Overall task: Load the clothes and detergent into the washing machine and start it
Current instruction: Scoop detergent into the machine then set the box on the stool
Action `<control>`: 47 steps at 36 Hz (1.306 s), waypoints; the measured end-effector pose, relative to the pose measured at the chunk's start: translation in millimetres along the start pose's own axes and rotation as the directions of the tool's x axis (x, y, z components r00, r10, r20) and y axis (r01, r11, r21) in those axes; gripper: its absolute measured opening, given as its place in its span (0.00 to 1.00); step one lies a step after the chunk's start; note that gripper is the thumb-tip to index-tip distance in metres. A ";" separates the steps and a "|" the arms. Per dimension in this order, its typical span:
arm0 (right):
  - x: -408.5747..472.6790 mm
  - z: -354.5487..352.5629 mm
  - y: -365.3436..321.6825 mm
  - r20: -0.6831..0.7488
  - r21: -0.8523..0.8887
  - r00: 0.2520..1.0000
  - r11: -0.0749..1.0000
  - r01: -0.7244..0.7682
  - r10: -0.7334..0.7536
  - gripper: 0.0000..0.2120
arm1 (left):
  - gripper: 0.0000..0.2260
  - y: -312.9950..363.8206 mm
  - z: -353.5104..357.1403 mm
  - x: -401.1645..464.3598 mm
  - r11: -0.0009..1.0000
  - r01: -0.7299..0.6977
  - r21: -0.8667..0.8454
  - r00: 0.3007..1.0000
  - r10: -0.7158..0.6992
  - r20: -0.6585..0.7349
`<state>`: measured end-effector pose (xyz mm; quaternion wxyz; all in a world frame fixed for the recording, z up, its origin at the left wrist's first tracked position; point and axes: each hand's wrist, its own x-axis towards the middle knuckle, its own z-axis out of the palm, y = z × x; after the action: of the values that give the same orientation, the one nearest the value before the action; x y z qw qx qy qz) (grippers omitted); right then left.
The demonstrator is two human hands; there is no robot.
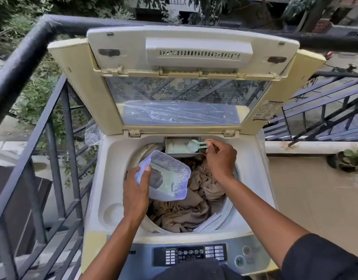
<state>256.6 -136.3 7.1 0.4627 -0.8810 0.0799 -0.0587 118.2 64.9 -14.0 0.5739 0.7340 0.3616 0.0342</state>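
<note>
Over dispenser tray (pixel 177 147), scoop (pixel 196 145) in right hand (pixel 220 158)

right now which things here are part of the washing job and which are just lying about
Part of the job:
- washing machine, lid up
- clothes in the drum
- detergent tub, held by the left hand
- green scoop, pinched by the right hand over the detergent drawer
- control panel

Just lying about:
- balcony railing
- potted plant
</note>
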 end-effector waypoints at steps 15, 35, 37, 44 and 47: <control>7.3 -4.2 12.6 0.277 -0.364 0.789 0.700 0.614 -0.548 0.16 | 0.38 -2.1 -1.2 2.9 1.000 0.011 0.028 1.000 -0.010 -0.013; -49.9 -38.5 -35.6 0.063 0.023 0.974 0.976 0.216 -0.217 0.07 | 0.39 8.1 -7.5 -14.0 0.998 0.057 -0.027 0.998 -0.056 0.028; -64.7 -37.7 -32.8 0.162 0.041 0.972 0.986 0.163 -0.168 0.07 | 0.38 5.0 -9.3 -16.0 0.998 0.056 -0.035 0.997 -0.055 0.050; -106.7 -28.3 -30.4 0.397 -0.057 0.893 0.965 0.255 -0.213 0.10 | 0.14 21.3 -10.9 -39.7 0.987 0.073 -0.144 0.977 -0.042 0.210; -113.8 -31.6 -32.2 0.438 -0.093 0.851 0.927 0.364 -0.290 0.12 | 0.16 14.6 -13.3 -45.4 0.976 0.091 -0.200 0.964 -0.037 0.262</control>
<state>142.2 -121.6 48.1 0.3741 -0.9103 -0.1672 0.0594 85.8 48.8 19.7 0.6910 0.6552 0.3024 -0.0415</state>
